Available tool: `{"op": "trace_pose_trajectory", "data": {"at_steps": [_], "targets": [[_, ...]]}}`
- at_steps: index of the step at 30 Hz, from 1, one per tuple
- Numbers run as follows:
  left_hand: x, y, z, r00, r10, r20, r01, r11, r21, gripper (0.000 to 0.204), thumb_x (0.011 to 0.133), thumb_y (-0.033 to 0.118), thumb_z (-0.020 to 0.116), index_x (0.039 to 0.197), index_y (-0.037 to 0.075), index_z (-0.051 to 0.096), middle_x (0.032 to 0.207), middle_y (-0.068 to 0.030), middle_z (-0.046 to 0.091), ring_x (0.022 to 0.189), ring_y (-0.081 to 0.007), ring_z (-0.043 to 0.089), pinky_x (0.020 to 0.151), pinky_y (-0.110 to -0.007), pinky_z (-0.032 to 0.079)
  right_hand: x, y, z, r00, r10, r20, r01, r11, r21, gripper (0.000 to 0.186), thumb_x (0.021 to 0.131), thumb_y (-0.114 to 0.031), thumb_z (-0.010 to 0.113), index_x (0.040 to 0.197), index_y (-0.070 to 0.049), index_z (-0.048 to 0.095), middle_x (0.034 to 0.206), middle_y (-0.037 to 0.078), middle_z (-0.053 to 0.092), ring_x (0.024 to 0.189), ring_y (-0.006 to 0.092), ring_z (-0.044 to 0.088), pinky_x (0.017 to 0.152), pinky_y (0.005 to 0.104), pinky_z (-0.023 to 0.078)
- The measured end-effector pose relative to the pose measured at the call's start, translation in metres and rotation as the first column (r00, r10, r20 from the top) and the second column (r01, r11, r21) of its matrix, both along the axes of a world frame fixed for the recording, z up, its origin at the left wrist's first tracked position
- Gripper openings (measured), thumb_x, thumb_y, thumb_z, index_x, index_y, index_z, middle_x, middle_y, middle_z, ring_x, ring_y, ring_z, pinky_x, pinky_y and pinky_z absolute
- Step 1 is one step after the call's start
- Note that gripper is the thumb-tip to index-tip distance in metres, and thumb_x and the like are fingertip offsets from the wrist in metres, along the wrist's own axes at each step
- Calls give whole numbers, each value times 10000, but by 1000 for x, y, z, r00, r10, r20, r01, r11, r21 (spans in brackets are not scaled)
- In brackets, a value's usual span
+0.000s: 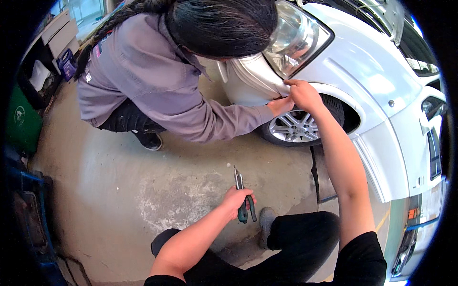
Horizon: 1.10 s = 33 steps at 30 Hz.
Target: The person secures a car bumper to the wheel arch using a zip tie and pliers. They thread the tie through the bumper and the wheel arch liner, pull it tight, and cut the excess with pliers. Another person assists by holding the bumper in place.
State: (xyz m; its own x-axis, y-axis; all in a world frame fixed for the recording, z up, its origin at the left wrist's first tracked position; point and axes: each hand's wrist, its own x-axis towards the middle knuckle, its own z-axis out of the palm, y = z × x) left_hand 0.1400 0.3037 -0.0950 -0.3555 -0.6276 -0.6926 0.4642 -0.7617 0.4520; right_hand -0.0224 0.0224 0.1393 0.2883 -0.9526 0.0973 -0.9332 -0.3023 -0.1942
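Note:
My left hand is closed around a pair of pliers with dark green handles, jaws pointing away from me, held low above the floor. My right hand reaches to the front bumper of a white car. Its index finger lies against the bumper's corner under the headlight; the other fingers curl at the wheel-arch edge, partly hidden. Just beside it, a co-worker's hand touches the same edge above the front wheel. Whether that hand holds anything is hidden.
A co-worker in a grey jacket crouches at the car's front, left of the wheel. The white fender curves away to the right. On the far left stand a green bin and a purple jug. A dark flat panel lies behind the wheel.

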Motion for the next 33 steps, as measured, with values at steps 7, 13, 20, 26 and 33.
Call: {"op": "trace_pose_trajectory", "data": {"at_steps": [7,13,20,26,33], "targets": [[5,3,5,998,54,22,-54,998,21,161,961,105,633,1061,16,544,899,-127,687,771,-233,719,573,-358,540,-19,13,-11,994,-49,98,57,995,-84,426,900,-220,477,1189,-64,749,1173,224,714,1112,396,672,1014,430,496],[6,2,-1,999,46,15,-46,999,14,170,976,112,636,1068,9,537,903,-136,689,791,-252,729,575,-364,545,-1,34,-20,957,-94,275,132,984,-123,388,896,-188,538,1179,-21,743,1109,191,751,1043,317,715,977,364,513],[5,-3,-1,999,44,10,-44,999,24,154,974,103,626,1064,25,529,912,-136,689,787,-251,727,569,-358,533,24,33,-15,1000,-17,-26,12,985,-175,377,914,-223,495,1147,-119,773,1087,191,739,1034,366,694,951,449,531],[5,-9,11,999,40,5,-40,999,17,168,958,104,628,1059,18,525,887,-121,678,756,-229,707,566,-354,520,40,21,-8,965,-42,-258,-14,977,-211,359,904,-231,508,1118,-181,792,1011,179,745,966,371,706,883,474,557],[1,-13,9,1000,30,3,-30,999,19,164,934,92,643,1019,19,524,851,-114,674,727,-222,698,560,-348,509,41,18,-14,935,42,-352,-151,946,-287,279,868,-224,580,1040,-185,797,928,153,741,911,364,707,809,477,566]]}}
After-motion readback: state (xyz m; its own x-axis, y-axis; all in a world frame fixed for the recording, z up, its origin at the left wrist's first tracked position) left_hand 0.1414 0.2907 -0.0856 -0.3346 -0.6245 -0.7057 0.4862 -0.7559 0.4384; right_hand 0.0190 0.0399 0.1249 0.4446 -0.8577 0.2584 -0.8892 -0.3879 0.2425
